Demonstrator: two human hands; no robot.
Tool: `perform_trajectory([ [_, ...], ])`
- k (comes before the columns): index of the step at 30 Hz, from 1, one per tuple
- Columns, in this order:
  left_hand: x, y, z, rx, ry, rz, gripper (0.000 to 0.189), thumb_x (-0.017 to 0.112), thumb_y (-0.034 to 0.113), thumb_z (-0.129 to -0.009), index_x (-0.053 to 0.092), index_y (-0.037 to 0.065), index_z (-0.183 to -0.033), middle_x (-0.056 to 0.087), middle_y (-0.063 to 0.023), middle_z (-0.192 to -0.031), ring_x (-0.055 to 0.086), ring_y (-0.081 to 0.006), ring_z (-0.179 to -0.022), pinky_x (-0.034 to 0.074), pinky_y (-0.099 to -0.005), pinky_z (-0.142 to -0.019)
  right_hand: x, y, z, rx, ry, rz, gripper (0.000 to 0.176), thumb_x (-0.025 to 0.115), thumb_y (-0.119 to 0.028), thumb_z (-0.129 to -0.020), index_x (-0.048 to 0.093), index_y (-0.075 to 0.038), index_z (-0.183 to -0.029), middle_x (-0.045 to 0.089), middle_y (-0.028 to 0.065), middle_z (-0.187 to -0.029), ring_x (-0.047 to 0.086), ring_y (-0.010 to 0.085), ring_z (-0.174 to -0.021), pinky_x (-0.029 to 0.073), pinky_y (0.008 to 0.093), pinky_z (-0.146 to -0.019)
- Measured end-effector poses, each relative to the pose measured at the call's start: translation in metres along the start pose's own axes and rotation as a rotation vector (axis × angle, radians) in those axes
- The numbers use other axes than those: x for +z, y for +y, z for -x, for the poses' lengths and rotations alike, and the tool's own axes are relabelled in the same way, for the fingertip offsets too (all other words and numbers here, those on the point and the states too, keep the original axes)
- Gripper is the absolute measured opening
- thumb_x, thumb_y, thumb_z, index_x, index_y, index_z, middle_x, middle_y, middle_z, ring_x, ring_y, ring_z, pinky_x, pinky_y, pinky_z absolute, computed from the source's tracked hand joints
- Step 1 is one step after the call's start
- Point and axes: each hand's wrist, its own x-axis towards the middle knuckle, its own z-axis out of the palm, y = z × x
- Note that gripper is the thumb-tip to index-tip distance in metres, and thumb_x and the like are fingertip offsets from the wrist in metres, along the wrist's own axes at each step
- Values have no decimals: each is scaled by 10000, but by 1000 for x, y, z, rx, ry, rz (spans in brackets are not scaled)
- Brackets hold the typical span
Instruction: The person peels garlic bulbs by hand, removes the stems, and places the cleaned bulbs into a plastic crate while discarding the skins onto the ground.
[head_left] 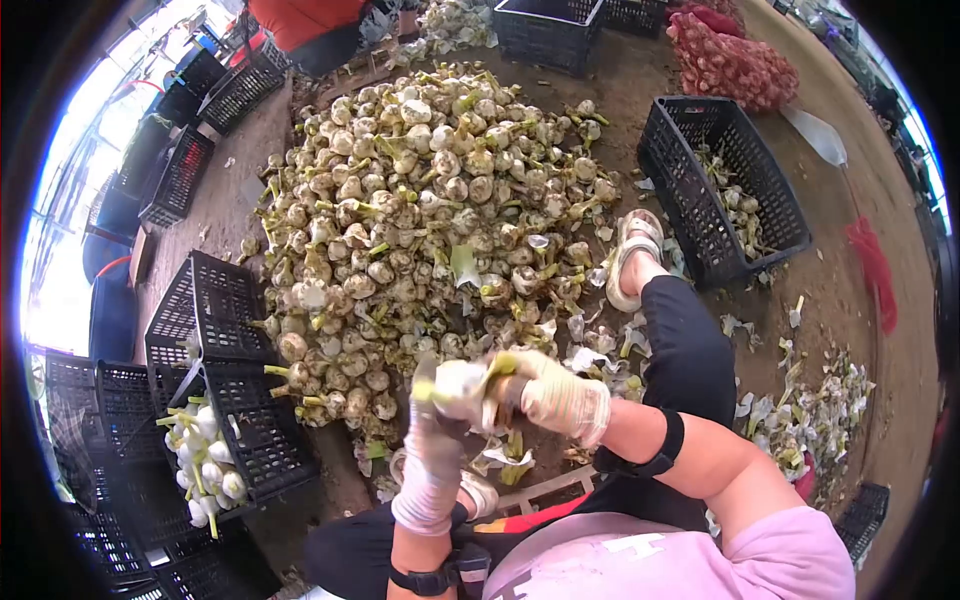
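My left hand, in a pale glove smeared by motion, is closed around a whitish garlic bulb. Against the bulb's right side, my gloved right hand pinches brownish, loose garlic skin; a yellow-green strip lies by its fingertips. The inner fingers are partly hidden. Just beyond both hands rises a large heap of soil-stained garlic bulbs with short stems. Cleaner white garlic bulbs with green stems rest in a black crate to my left.
Black plastic crates stack along the left. Another crate at right holds some garlic. Beyond it lies a red net sack. Peeled skins litter the floor at right. Another person is at the top.
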Motion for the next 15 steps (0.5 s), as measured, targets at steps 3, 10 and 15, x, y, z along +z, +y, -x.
perform_trajectory([
  [3, -9, -11, 5, 327, 13, -436, 585, 608, 423, -849, 469, -3, -1225, 567, -79, -1083, 543, -165, -942, 434, -297, -878, 14, -4, 7, 177, -38, 158, 255, 503, -71, -774, 591, -19, -1008, 594, 21, -715, 508, 55, -604, 401, 214, -515],
  [10, -2, 4, 5, 124, -192, -323, 923, 527, 702, -744, 449, -54, -1269, 558, -119, -1176, 574, -199, -1009, 475, -301, -856, 7, -17, 7, 29, 151, -140, 233, 535, -157, -838, 614, -25, -1012, 614, 3, -700, 532, 48, -539, 357, 178, -441],
  [15, -9, 8, 18, 215, -220, -267, 904, 521, 679, -768, 424, -49, -1293, 526, -122, -1226, 549, -194, -1054, 462, -295, -875, -22, -17, -11, -118, 391, -133, 180, 510, -88, -828, 616, -18, -954, 622, 18, -709, 545, 72, -579, 388, 208, -487],
])
